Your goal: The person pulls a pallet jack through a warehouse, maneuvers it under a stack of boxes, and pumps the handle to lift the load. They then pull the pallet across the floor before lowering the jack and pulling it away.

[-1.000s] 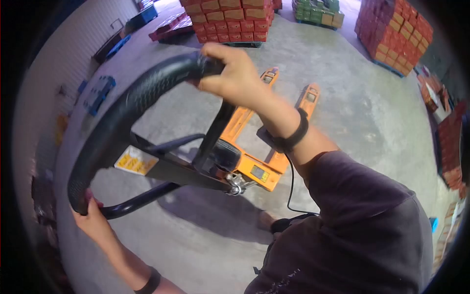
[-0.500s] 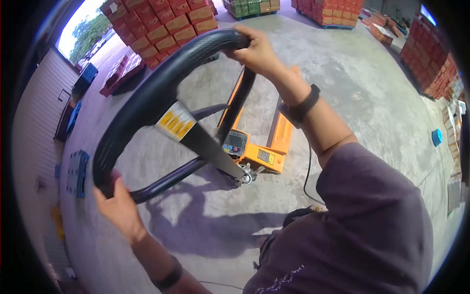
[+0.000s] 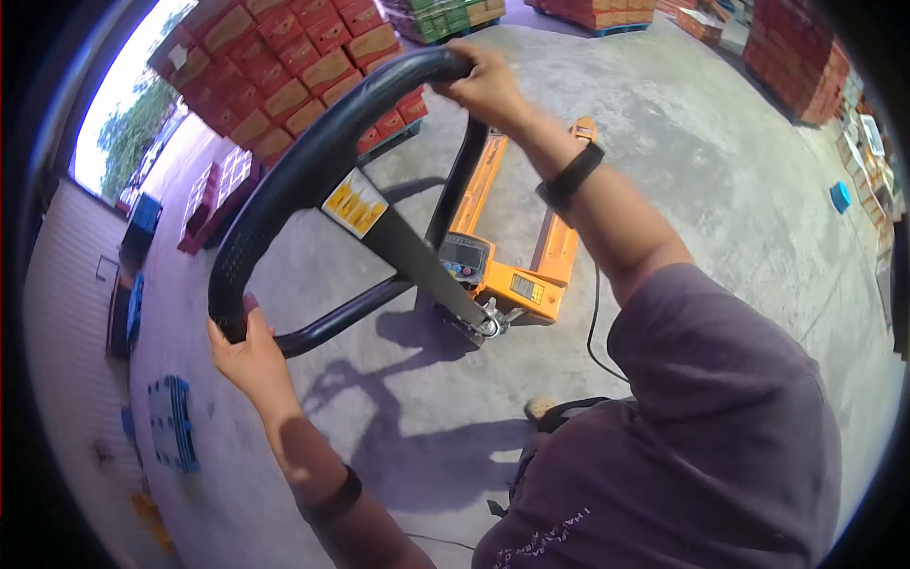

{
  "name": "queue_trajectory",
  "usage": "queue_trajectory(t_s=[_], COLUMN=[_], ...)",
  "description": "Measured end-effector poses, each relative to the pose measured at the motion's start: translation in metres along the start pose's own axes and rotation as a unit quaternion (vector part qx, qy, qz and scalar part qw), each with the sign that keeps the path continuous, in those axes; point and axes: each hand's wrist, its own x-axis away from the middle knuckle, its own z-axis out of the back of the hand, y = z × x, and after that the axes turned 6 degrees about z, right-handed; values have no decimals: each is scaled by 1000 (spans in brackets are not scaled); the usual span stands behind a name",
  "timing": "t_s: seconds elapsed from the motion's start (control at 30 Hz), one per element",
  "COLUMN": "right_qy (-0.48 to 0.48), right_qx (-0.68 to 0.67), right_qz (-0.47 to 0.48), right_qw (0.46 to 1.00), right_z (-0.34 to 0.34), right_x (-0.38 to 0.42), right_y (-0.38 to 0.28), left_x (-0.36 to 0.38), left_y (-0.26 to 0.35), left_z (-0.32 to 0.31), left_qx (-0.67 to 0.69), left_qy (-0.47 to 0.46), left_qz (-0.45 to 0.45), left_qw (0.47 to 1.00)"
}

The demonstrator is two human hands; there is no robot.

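Observation:
Both my hands grip the black looped handle (image 3: 284, 171) of an orange pallet jack (image 3: 531, 284). My left hand (image 3: 251, 356) is closed around the handle's lower left corner. At the upper right corner, my right hand (image 3: 485, 85) wraps round the same handle. A yellow and white label (image 3: 355, 203) sits on the handle's central bar, which runs down to the jack's base. Beside the base is a small control panel with a screen (image 3: 464, 258). The two orange forks point away from me and carry nothing.
Stacked red boxes (image 3: 284, 66) stand at the upper left, with green boxes (image 3: 441, 17) behind. More red stacks (image 3: 794, 59) are at the right. A blue pallet (image 3: 172, 422) lies left, a blue round object (image 3: 840, 197) right. A black cable (image 3: 595, 332) runs along the floor.
The view has shifted, and the surrounding stacks sit further left in it. The jack and its handle appear slightly turned, while both my hands keep their hold.

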Motion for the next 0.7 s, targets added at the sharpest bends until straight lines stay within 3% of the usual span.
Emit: queue_trajectory(t_s=[0.07,0.1,0.17,0.23,0.27,0.33,0.43,0.53,0.63,0.7], right_qy=[9,40,11,34,36,53,70,90,102,107], right_qx=[12,36,67,61,86,102,124,173,162,169], right_qz=[-2,66,28,51,28,6,17,-9,-25,-33], right_qw=[1000,996,997,996,995,993,990,981,981,979], right_z=[3,0,4,2,10,17,19,15,8,2], right_x=[14,24,48,72,42,44,64,90,113,135], right_y=[-26,-31,-45,-61,-88,-110,-138,-165,-195,-206], left_x=[-9,-13,-18,-24,-51,-41,-36,-35,-45,-48], left_y=[-17,-35,-67,-93,-38,-16,-21,-42,-65,-81], left_z=[8,7,11,10,24,35,54,72,82,83], left_qx=[-4,45,39,68,86,125,113,170,156,227], left_qy=[-9,-12,-35,-48,-62,-78,-99,-190,-227,-257], left_qz=[2,16,-9,-6,-22,-42,-97,-66,-121,-93], left_qw=[1000,999,999,997,994,988,984,965,954,935])
